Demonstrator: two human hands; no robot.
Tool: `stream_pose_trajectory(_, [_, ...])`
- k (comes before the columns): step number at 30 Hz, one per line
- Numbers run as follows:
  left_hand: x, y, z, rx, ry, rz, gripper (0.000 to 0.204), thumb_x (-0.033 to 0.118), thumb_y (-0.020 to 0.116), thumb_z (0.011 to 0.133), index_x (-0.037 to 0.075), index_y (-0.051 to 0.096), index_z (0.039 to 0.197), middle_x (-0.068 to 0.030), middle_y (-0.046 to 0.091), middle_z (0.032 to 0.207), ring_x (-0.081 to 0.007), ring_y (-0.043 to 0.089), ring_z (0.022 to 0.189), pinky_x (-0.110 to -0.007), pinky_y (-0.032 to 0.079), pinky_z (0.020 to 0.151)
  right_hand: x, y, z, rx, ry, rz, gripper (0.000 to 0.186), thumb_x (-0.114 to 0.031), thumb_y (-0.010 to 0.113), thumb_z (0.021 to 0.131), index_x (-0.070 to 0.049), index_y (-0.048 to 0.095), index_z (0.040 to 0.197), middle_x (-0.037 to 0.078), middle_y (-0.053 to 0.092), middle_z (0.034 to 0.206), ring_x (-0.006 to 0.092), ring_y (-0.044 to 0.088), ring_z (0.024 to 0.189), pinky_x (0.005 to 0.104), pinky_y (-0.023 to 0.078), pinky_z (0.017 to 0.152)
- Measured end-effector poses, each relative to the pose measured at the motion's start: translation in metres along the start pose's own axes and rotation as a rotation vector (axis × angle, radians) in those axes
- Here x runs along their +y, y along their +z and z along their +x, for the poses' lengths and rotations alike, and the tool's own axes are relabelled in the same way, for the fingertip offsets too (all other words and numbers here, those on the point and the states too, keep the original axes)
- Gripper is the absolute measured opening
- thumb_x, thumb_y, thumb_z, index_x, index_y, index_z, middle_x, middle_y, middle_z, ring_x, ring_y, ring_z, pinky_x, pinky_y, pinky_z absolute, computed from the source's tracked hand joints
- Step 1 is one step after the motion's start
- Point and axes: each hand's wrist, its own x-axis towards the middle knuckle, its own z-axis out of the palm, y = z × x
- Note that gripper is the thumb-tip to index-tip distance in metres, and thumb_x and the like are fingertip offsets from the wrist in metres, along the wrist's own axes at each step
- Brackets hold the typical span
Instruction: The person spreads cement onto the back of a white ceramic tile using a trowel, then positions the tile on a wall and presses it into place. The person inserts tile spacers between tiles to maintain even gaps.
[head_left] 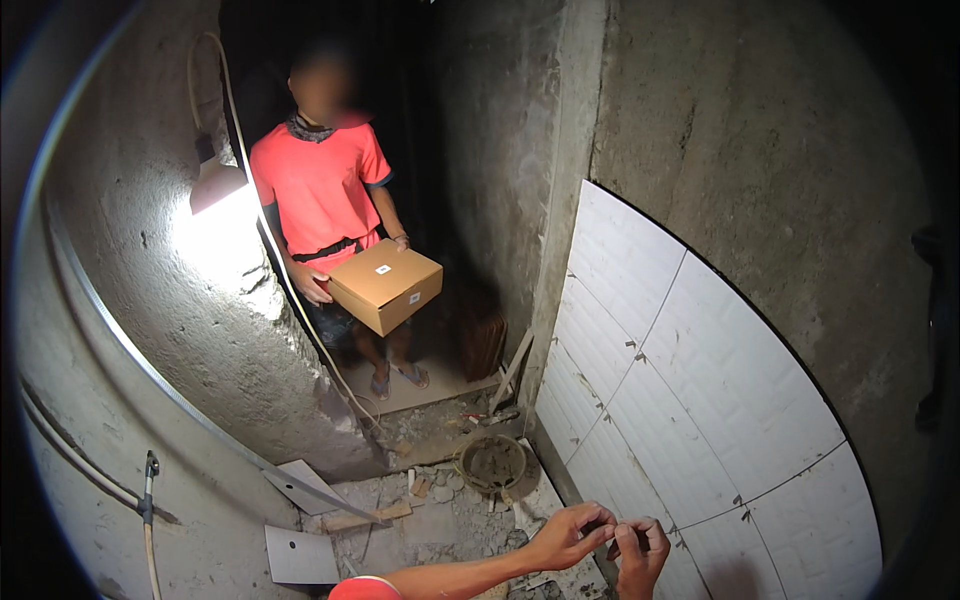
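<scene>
My left hand (572, 538) reaches in from the lower edge, thumb and fingers pinched together. Close against its fingertips is my right hand (641, 556), its fingers also curled into a pinch. Whatever small thing they hold between them, if any, is too small to make out. Both hands are in front of the lower part of the white wall tiles (700, 370) on the right. Small dark pieces (641, 357) stick out of the joints where tiles meet.
A person (320, 190) in a red shirt stands in the opening, holding a cardboard box (385, 285). A lit lamp (217, 185) hangs on the left wall. Below are a bucket (492, 465) of dark mix, rubble (440, 520), a loose white tile (300, 556) and a wood strip (370, 515).
</scene>
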Motion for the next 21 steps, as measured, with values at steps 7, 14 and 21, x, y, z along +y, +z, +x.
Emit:
stream_pose_trajectory(7, [0.003,-0.004,-0.005,0.074,0.076,0.069,0.015,0.014,0.07,0.097,0.0,0.066,0.102,-0.0148,0.065,0.091,-0.032,0.064,0.082,-0.039,0.049,0.071,0.019,-0.001,0.008,-0.056,-0.045,0.01,0.009,-0.008,0.067,0.096,-0.004,0.063,0.088,-0.001,0.061,0.074,0.0046,0.049,0.06,0.0226,0.039,0.054])
stream_pose_trajectory(14, [-0.003,-0.004,-0.01,0.125,0.063,0.086,0.018,0.017,0.067,0.098,0.0,0.066,0.104,-0.0142,0.063,0.088,-0.031,0.062,0.079,-0.039,0.048,0.069,0.034,0.01,0.01,0.044,-0.074,-0.087,0.017,-0.014,0.068,0.092,-0.004,0.06,0.08,-0.002,0.057,0.063,0.0048,0.046,0.05,0.0235,0.036,0.045])
stream_pose_trajectory(21, [0.001,-0.005,-0.008,0.108,0.062,0.032,0.016,0.017,0.066,0.099,0.001,0.064,0.102,-0.0137,0.062,0.088,-0.0293,0.061,0.081,-0.039,0.048,0.071,0.016,0.01,0.004,-0.039,0.027,0.051,0.013,-0.01,0.065,0.098,-0.006,0.061,0.087,-0.002,0.059,0.072,0.005,0.048,0.059,0.0224,0.037,0.053])
